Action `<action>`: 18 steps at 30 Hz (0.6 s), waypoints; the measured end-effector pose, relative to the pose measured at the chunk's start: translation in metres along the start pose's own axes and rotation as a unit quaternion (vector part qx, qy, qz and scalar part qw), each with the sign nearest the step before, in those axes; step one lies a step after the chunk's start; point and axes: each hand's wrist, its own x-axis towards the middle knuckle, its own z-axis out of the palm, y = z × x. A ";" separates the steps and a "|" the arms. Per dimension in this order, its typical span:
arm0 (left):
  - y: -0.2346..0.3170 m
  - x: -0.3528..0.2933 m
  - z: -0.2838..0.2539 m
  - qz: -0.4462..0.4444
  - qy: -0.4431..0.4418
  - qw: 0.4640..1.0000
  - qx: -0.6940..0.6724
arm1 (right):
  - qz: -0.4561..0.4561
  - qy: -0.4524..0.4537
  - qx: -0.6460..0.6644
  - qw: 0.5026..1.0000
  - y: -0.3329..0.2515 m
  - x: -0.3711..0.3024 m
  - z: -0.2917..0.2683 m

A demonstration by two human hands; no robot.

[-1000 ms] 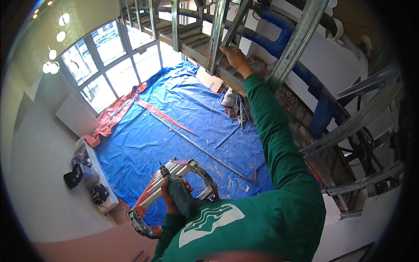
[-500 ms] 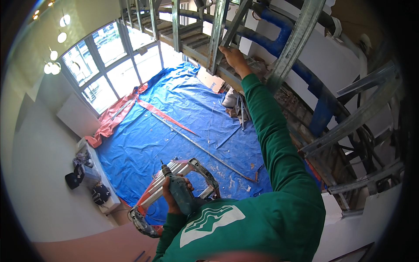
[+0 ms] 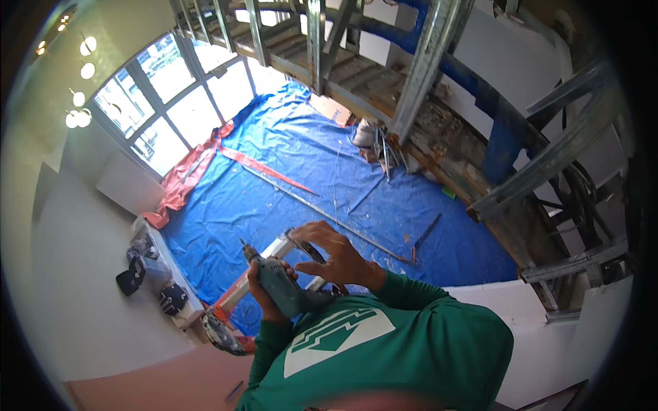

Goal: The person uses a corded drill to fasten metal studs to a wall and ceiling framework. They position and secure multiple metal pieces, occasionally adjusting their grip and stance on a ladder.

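While the left hand (image 3: pixel 264 296) is gripping the grey-green power drill (image 3: pixel 282 290), its bit pointing up and away from the chest, the right hand (image 3: pixel 343 259) is hovering just to the drill's right, seemingly empty, fingers spread and loosely bent. Beneath them a ladder (image 3: pixel 236 293) is partly showing, and farther below a blue tarp (image 3: pixel 370 205) is covering the floor.

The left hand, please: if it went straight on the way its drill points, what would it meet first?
Past the drill, the left hand seems to have free space; blue sheeting lies beyond, at unclear depth.
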 end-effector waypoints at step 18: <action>0.010 -0.026 0.171 -0.108 -0.376 0.910 0.141 | 0.159 -0.252 0.122 0.947 -0.045 -0.081 -0.053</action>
